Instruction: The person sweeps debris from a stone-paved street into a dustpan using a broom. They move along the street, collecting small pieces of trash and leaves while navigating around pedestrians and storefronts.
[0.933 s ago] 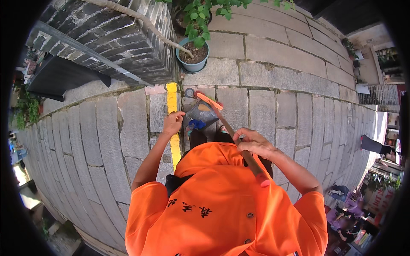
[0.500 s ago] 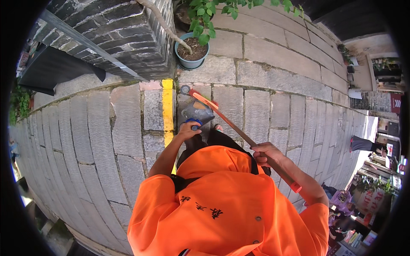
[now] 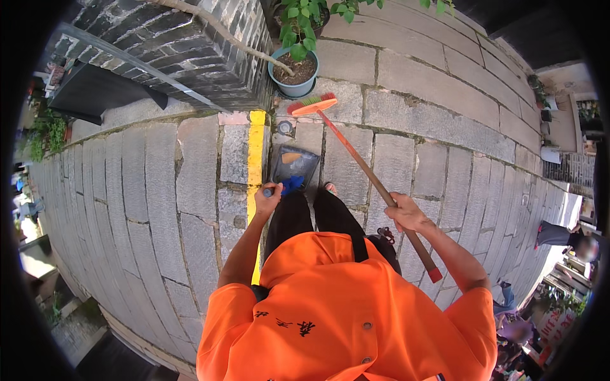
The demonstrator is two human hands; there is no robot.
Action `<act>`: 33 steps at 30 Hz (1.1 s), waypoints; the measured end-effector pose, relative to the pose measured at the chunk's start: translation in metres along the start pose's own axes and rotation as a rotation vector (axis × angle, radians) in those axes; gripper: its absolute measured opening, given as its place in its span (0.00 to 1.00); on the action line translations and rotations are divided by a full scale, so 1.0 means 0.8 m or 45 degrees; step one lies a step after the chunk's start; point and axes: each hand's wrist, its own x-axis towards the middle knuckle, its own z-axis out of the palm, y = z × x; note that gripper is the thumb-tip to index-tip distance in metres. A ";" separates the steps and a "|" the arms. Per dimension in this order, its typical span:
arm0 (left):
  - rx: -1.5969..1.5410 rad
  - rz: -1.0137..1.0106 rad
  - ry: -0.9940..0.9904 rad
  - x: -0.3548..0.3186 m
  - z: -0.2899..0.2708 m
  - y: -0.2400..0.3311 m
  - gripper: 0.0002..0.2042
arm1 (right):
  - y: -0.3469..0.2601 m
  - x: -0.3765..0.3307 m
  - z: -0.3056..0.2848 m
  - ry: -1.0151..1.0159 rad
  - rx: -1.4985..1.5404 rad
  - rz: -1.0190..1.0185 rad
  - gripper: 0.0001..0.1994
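My left hand [image 3: 267, 198] is closed round the handle of a long-handled dustpan, whose dark grey pan [image 3: 302, 169] lies in front of my feet with a blue part at its base. A tan, leaf-like piece [image 3: 290, 157] rests in the pan. My right hand [image 3: 407, 213] grips the long handle of a broom [image 3: 356, 155] partway up, its red end cap sticking out behind. The orange broom head [image 3: 312, 105] is beyond the pan, near the potted plant, with its red and green bristles facing away from me.
A blue-grey plant pot [image 3: 294, 75] stands by the corner of a dark brick wall [image 3: 210, 57]. The ground is stone paving [image 3: 394, 165], crossed by a yellow stripe [image 3: 256, 152] left of the dustpan. Far right, a person in dark clothes [image 3: 562, 234] stands near stalls.
The broom head has swung from over the pan's far edge outward toward the plant pot, its bristles now in sight. My left hand still holds the dustpan handle, tilted differently.
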 end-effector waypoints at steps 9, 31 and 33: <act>-0.092 -0.237 0.156 -0.029 0.008 -0.016 0.12 | 0.111 0.050 0.048 -0.006 -0.868 0.050 0.11; 0.245 0.013 -0.244 -0.093 0.021 -0.003 0.13 | 0.201 -0.235 0.129 0.458 0.844 0.180 0.16; 0.236 0.010 -0.329 -0.085 0.041 0.019 0.12 | 0.217 -0.238 0.129 0.520 0.918 0.188 0.18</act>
